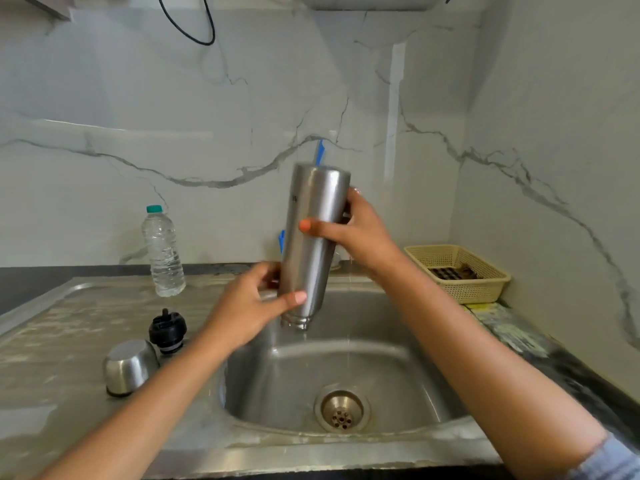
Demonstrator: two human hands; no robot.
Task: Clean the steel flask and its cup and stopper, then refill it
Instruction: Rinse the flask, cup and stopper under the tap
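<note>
I hold the steel flask [313, 237] upside down over the sink basin [398, 362], its open neck pointing down and a thin trickle of water falling from it. My left hand [249, 308] grips the flask near the neck. My right hand [356, 233] grips its upper body, near the base. The steel cup [130, 367] lies mouth-down on the draining board at the left. The black stopper [167, 329] stands just behind the cup.
A clear plastic water bottle [162, 252] with a teal cap stands at the back of the draining board. A beige plastic basket [460, 273] sits on the counter right of the sink. The drain [342, 410] lies in the basin floor. A blue tap part shows behind the flask.
</note>
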